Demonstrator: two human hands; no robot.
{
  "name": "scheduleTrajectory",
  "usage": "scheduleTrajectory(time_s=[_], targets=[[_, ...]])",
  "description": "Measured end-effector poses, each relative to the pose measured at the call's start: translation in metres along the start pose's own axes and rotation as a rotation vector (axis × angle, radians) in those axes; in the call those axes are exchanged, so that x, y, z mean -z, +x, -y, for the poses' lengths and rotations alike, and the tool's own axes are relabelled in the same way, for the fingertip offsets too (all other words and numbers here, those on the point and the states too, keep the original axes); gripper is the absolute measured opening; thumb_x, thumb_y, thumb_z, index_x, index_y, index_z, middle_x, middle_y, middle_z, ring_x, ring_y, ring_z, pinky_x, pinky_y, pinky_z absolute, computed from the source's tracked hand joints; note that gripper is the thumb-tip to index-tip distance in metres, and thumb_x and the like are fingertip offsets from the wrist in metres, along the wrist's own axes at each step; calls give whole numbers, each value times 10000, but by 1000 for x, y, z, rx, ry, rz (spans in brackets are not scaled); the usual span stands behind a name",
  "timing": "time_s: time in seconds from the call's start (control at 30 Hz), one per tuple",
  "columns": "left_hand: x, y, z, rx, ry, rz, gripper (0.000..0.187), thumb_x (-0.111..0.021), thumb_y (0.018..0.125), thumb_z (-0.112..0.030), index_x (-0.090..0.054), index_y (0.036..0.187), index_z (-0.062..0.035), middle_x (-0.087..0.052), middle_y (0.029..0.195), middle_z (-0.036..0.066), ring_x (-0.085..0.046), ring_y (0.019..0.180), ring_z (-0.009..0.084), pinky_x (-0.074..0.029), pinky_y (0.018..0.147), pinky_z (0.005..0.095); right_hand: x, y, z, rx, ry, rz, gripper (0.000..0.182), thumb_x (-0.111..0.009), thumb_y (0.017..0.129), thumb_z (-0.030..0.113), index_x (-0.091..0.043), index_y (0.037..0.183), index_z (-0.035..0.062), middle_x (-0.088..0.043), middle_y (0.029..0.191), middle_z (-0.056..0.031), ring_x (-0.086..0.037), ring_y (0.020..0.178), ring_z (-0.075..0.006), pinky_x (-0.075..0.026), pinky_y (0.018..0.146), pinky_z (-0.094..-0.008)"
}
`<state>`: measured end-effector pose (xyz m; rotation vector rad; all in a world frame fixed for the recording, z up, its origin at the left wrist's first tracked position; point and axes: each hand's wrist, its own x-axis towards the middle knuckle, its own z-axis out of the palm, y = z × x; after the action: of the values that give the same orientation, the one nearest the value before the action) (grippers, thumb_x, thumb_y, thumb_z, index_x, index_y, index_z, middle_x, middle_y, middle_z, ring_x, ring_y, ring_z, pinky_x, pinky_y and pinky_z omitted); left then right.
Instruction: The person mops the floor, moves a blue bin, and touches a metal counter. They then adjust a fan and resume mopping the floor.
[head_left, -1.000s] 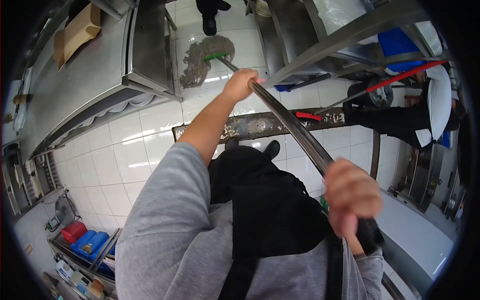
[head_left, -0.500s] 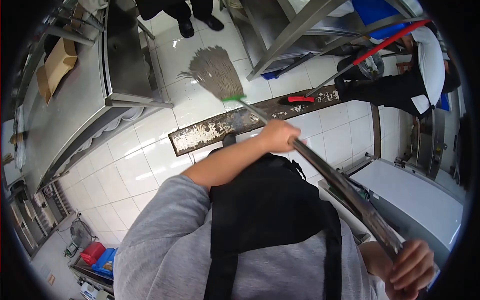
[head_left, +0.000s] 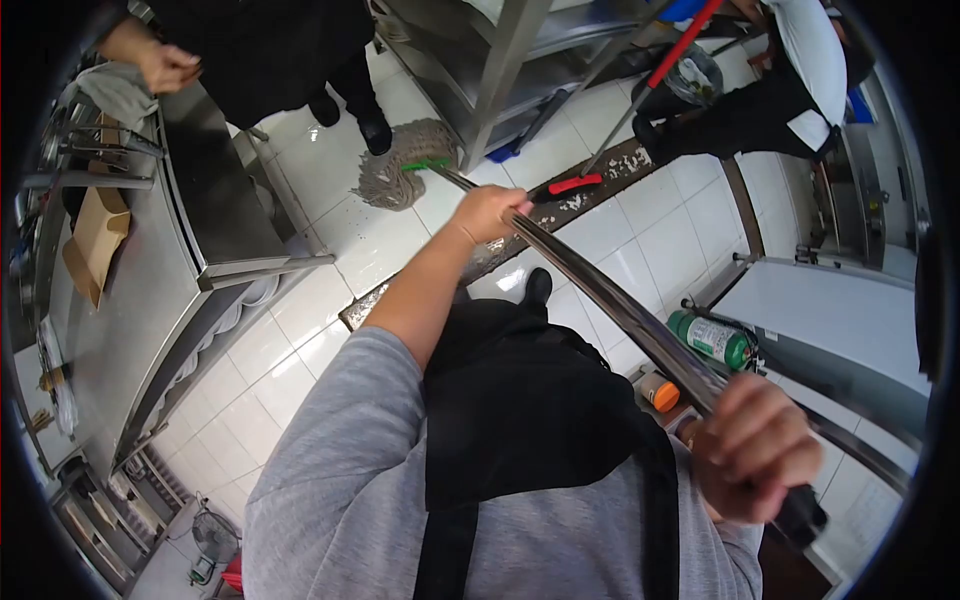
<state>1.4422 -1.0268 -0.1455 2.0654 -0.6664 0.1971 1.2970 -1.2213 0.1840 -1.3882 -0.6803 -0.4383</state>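
Observation:
A string mop point(head_left: 390, 180) lies spread on the wet floor tiles, its green clamp on top, beside a co-worker's shoe. Its metal handle point(head_left: 610, 305) runs diagonally back across my front. My left hand point(head_left: 490, 213) is wrapped round the handle at mid-length, arm stretched forward. Close to my right side, my right hand point(head_left: 757, 450) grips the handle near its black end; the fingers are slightly blurred.
A co-worker in black point(head_left: 270, 60) stands ahead, close to the mop; another person point(head_left: 800, 90) is at the right by a red-handled brush point(head_left: 575, 184). Steel counter point(head_left: 130, 260) stands left, steel shelving point(head_left: 500, 80) ahead, and a green cylinder point(head_left: 712, 338) right.
The mop head has swung left and slewed round on the floor. My right hand has moved up and left with the handle end. The co-worker ahead has come nearer.

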Motion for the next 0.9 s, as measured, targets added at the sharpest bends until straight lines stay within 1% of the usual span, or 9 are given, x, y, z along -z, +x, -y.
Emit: scheduleTrajectory(time_s=[0.1, 0.23, 0.43, 0.6, 0.63, 0.73, 0.8, 0.87, 0.9], targets=[[-4, -17, 13, 90, 20, -19, 299, -654, 846, -186, -457, 667, -48, -527, 641, 150, -542, 650, 361, -427, 587, 444, 8, -24, -11, -61, 179, 325, 243, -699, 854, 159, -517, 725, 63, -575, 608, -53, -568, 531, -207, -477, 549, -349], [-6, -45, -3, 192, -37, 35, 325, -666, 854, -157, -432, 671, -23, -517, 681, 140, -502, 682, 342, -420, 627, 416, 11, -37, 16, -230, 141, 556, 250, -789, 734, 102, -553, 685, 35, -571, 662, -70, -587, 624, -255, -480, 647, -397], [-22, -82, -39, 258, 1, 118, 319, -701, 816, -183, -474, 663, -21, -541, 727, 155, -528, 728, 345, -441, 672, 404, 26, -80, 52, -161, 36, 607, 237, -821, 676, 94, -587, 676, 56, -575, 699, -51, -608, 681, -227, -477, 758, -383], [-49, -105, -89, 261, 125, 255, 361, -766, 774, -291, -518, 745, -31, -544, 751, 162, -556, 733, 338, -458, 674, 393, 81, -130, 94, -262, -118, 657, 274, -815, 706, 182, -587, 833, 99, -592, 898, -32, -585, 968, -245, -448, 829, -372], [-56, -109, -100, 277, 146, 310, 371, -769, 774, -326, -549, 772, -27, -563, 782, 160, -569, 753, 337, -466, 687, 384, 93, -144, 102, -250, -140, 607, 274, -815, 706, 182, -587, 833, 99, -592, 898, -32, -585, 968, -245, -448, 829, -372], [-82, -108, -138, 128, 164, 379, 239, -747, 700, -159, -594, 830, -29, -600, 822, 139, -601, 807, 328, -483, 732, 383, 132, -191, 121, -381, -212, 423, 285, -811, 715, 176, -584, 856, 79, -605, 991, -65, -581, 961, -257, -461, 826, -365], [-99, -100, -184, 73, 142, 495, 261, -674, 611, -20, -618, 866, -36, -624, 852, 122, -618, 838, 313, -489, 776, 391, 158, -228, 128, -456, -255, 259, 308, -802, 736, 170, -594, 944, 78, -602, 1065, -86, -586, 1012, -263, -466, 872, -345], [-129, -97, -222, -161, 93, 551, 276, -716, 615, -35, -629, 876, -51, -634, 846, 114, -617, 844, 323, -491, 771, 390, 179, -271, 134, -534, -277, 99, 338, -783, 768, 170, -588, 1028, 76, -596, 1101, -102, -585, 1052, -263, -458, 918, -339], [-142, -95, -249, -138, 83, 646, 276, -733, 624, -51, -626, 878, -56, -642, 855, 113, -623, 861, 322, -494, 776, 387, 189, -288, 141, -607, -282, 37, 371, -788, 763, 173, -582, 1054, 70, -595, 1102, -104, -586, 1046, -260, -461, 907, -337]])
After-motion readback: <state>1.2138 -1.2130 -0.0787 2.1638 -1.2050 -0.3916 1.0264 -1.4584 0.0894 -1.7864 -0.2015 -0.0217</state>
